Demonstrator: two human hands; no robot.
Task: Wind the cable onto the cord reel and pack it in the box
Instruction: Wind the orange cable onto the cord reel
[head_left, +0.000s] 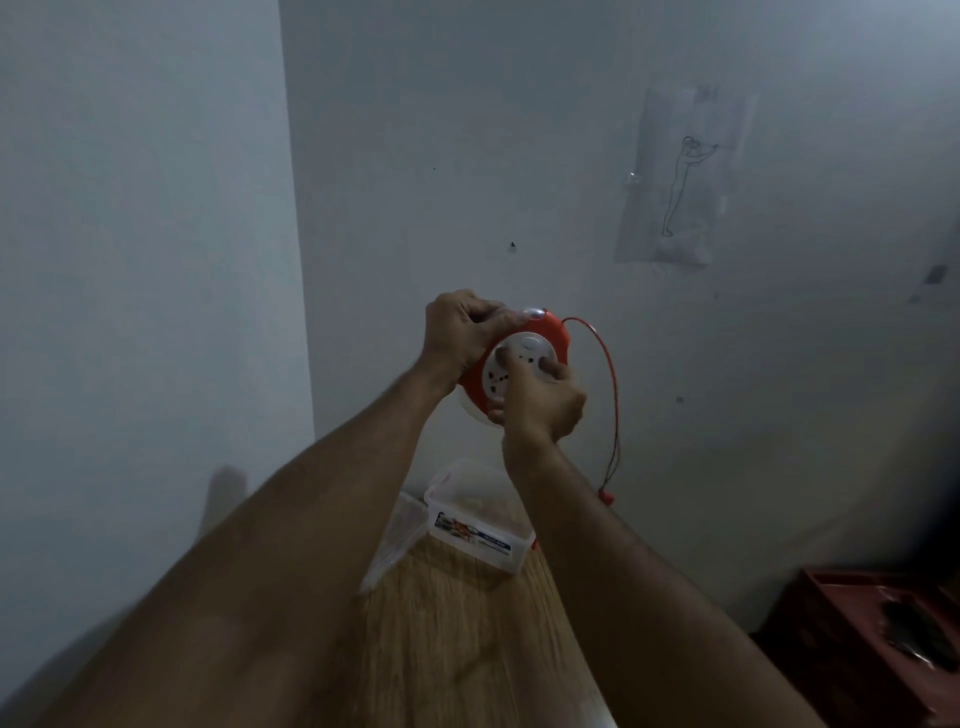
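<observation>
So the cord reel (519, 358) is up in the air in front of the wall, well above the worktop (467, 623). Our left hand (460, 332) is clenched round its red rim, and our right hand (545, 400) has its fingers curled on the white face, probably cranking. The red cable (608, 374) loops off the side and dangles, floppy and light. The reel looks like slick hard plastic, so we'd keep gripping the rim. The open box (478, 525) waits below.
</observation>
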